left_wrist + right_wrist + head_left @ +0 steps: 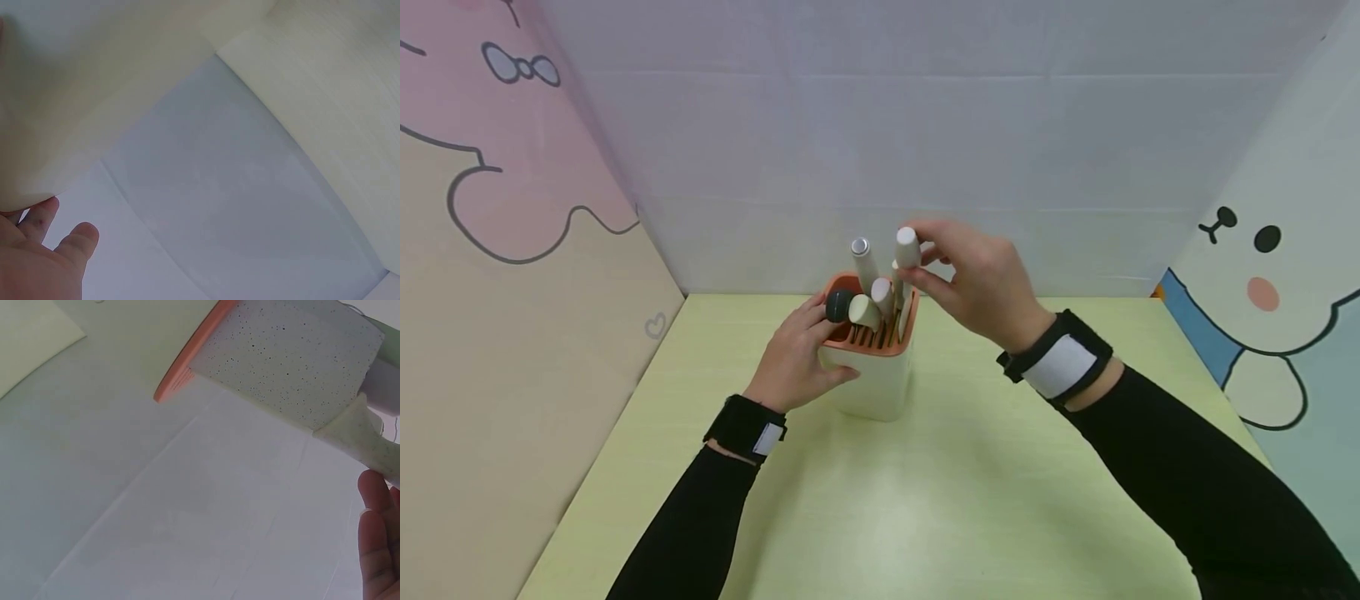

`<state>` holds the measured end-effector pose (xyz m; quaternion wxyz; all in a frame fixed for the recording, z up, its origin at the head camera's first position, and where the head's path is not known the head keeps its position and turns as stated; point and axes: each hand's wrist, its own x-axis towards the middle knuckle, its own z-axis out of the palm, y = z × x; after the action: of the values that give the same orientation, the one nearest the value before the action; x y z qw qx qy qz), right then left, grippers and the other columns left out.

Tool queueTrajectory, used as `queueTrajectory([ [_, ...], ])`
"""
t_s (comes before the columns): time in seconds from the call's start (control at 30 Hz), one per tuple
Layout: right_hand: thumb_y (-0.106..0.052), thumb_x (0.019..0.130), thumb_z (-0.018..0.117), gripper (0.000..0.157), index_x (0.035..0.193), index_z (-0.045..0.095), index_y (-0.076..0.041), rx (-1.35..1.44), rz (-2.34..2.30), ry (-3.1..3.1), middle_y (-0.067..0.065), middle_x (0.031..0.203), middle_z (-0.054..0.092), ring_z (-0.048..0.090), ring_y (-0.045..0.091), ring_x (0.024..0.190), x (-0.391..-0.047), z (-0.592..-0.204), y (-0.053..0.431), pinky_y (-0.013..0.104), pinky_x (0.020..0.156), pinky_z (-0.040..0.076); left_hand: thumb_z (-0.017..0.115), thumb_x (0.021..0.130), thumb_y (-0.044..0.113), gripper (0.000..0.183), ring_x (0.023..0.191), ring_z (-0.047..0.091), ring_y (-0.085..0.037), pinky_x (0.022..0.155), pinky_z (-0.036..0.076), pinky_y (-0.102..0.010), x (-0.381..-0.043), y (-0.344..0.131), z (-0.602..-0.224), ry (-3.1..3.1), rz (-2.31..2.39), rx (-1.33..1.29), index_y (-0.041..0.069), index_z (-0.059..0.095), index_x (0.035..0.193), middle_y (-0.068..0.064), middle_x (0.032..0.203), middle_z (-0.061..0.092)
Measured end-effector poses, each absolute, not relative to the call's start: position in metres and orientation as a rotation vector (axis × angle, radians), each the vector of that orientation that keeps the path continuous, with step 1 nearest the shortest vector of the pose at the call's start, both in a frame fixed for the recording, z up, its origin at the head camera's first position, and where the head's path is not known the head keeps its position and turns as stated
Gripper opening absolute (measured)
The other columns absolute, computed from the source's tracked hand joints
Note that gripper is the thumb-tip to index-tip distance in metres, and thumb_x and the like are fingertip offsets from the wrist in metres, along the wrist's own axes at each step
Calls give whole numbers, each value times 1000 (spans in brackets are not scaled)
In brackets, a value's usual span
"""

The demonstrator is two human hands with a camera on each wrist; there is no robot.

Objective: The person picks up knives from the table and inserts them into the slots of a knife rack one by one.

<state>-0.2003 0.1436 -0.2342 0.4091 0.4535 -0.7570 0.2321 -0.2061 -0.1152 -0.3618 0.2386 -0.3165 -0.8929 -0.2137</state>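
A white knife block with an orange slotted top stands near the back of the table. My left hand holds its left side, thumb across the front and fingers at the rim; in the left wrist view the pale block wall is against those fingertips. Above the block, my right hand pinches the white handle of a kitchen knife. Its broad speckled blade shows in the right wrist view, the lower end at the orange rim.
More handles stick out of the block: a dark one, a cream one, a white one and a silver-capped one. A pale wall rises behind the table, with patterned panels at both sides.
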Motion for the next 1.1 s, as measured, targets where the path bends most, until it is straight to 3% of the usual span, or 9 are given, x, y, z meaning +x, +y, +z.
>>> queueTrajectory([
  [0.6,-17,76,74,42,111,56,-3,1116,672,-1959,7,98,63,67,14,79,-209,-257,146,30,64,58,84,57,36,78,132,33,-30,108,30,-47,-207,-114,-363,-2426,-575,-875,17,57,127,-4,126,56],
  [1.1,-19,78,73,35,105,55,-3,1103,762,-2027,8,96,64,67,17,77,-218,-283,152,31,64,58,85,57,34,79,133,31,-29,109,28,-46,-206,-115,-362,-2442,-582,-872,17,56,128,-5,127,56],
])
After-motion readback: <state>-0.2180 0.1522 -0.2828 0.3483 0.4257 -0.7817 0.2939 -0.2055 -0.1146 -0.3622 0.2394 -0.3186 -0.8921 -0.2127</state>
